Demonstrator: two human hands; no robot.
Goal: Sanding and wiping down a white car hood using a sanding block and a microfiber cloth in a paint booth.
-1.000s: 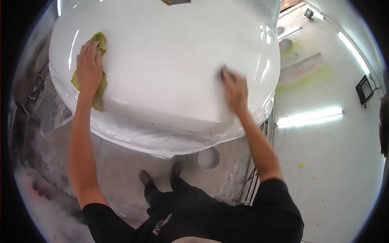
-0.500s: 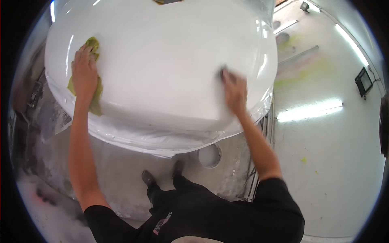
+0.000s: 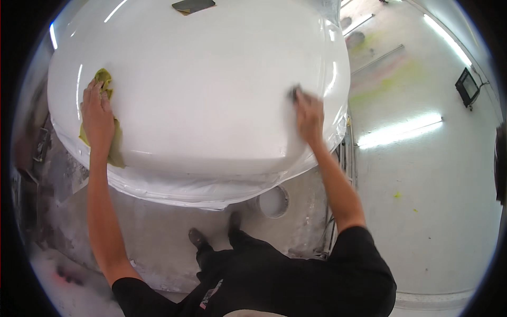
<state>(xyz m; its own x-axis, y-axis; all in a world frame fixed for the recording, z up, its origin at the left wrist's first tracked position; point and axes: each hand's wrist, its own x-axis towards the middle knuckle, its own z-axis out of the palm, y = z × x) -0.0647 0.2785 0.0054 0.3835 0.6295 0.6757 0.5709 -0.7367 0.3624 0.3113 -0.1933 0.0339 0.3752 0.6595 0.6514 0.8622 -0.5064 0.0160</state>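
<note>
A glossy white curved panel (image 3: 206, 90) fills the upper middle of the head view, with clear plastic sheeting (image 3: 211, 193) along its near edge. My left hand (image 3: 99, 119) presses on a crumpled yellow-green cloth (image 3: 117, 148) at the panel's left side, fingers together over it. My right hand (image 3: 309, 116) grips a small dark pad (image 3: 294, 92) against the right part of the panel; motion blurs it, and the pad's shape is unclear. A grey sheet (image 3: 193, 6) with a brown edge lies on the panel at the top.
I stand on a dusty concrete floor (image 3: 153, 227), beside a round grey container (image 3: 273, 202) below the panel. At the right is a white wall (image 3: 422, 227) with paint marks, a tube light (image 3: 398, 132) and a dark floodlight (image 3: 467, 84). Metal rails run beside the panel.
The panel appears further left in the picture, with more of the grey sheet showing. My left hand and cloth appear lower and further left; my blurred right hand stays near the same spot.
</note>
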